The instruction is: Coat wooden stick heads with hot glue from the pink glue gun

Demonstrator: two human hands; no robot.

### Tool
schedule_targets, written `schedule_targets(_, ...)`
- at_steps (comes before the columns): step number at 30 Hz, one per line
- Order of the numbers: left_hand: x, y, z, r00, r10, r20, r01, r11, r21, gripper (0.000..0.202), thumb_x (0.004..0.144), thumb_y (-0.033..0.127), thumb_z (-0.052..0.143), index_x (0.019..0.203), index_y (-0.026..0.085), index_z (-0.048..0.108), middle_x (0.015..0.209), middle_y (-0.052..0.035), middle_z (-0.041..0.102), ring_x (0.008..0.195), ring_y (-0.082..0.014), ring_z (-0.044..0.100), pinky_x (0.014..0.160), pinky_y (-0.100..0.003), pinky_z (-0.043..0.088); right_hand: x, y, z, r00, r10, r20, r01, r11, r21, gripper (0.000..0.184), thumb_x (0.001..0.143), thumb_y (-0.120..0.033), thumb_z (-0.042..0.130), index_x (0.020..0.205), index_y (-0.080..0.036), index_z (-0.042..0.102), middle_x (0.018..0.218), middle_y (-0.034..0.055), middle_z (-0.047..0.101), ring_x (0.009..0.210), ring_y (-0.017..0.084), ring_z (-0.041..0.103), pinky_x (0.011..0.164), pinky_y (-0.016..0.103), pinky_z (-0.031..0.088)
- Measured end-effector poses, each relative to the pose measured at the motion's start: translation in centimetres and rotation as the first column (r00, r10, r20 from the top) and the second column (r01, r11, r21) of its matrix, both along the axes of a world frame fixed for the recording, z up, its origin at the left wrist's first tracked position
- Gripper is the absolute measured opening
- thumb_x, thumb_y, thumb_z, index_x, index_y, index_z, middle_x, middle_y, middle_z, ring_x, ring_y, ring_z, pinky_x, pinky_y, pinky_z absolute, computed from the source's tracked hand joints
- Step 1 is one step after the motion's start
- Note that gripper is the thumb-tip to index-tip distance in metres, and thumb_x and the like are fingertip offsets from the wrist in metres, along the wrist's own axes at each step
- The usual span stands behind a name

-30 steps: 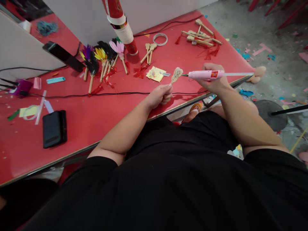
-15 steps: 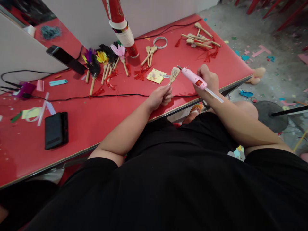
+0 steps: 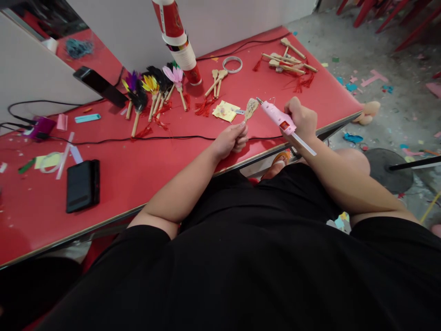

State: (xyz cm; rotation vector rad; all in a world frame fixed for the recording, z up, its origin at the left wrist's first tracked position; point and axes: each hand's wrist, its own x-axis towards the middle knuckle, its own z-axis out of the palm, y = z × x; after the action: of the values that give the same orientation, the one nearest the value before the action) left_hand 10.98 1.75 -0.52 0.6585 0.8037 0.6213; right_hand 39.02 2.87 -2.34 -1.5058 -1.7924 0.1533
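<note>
Flat-headed stick: it stands out of the left hand (image 3: 232, 140), its pale, rough head (image 3: 251, 108) just beyond the thumb and between the two hands. From where I'm standing, its long axis runs away from the person's body, leaning a little to the right.
Pink glue gun (image 3: 276, 117): it slants the other way, nozzle (image 3: 259, 100) toward the head's right edge, clear rod (image 3: 305, 144) trailing back over the right forearm. Whether nozzle and head touch, I can't tell.
Nearer hand: the left, closed on the stick's handle; the right hand (image 3: 303, 117) comes close only through the gun.
Left grip: thumb on top, fingers curled under, forearm reaching across the edge of the red table (image 3: 165, 168).
Right grip: fist wrapped around the gun, knuckles up; the trigger finger is hidden.
Alongside: yellow paper (image 3: 224, 111) lies just left of the head.
</note>
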Motion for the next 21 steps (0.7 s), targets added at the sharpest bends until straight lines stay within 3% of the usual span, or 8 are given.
schedule_targets(5,0.0,0.1,0.0,1.000,-0.008,-0.010,0.008,0.999,0.035,0.062,0.117,0.052,0.078,0.085,0.026,0.032,0.061,0.0122,0.031,0.042,-0.0035,0.022,0.045,-0.014,0.012,0.0,0.0,0.1,0.999,0.005,0.044,-0.005,1.000,-0.008,0.024,0.106,-0.055,0.070,0.103,-0.031,0.066,0.076,0.0012,0.061,0.080,0.027,0.066,0.072,0.037,0.036)
schedule_targets(12,0.1,-0.2,0.3,0.999,0.030,-0.033,-0.030,1.000,-0.001,0.064,0.115,0.054,0.081,0.086,0.027,0.032,0.063,0.0131,0.029,0.043,-0.0030,0.021,0.045,-0.013,0.013,-0.8,0.0,0.4,0.917,-0.133,0.375,0.156,0.987,-0.030,0.024,0.113,-0.042,0.060,0.110,-0.024,0.074,0.088,0.0040,0.073,0.081,0.022,0.064,0.071,0.037,0.023)
schedule_targets(21,0.2,-0.1,-0.1,0.997,0.022,-0.078,-0.014,0.995,0.098,0.062,0.119,0.054,0.076,0.083,0.025,0.035,0.061,0.0120,0.031,0.043,-0.0029,0.023,0.045,-0.014,0.014,-1.3,-0.2,0.4,0.905,-0.149,0.398,0.145,0.989,0.040,0.042,0.126,-0.052,0.048,0.108,-0.024,0.074,0.085,0.0062,0.073,0.086,0.024,0.068,0.070,0.037,0.024)
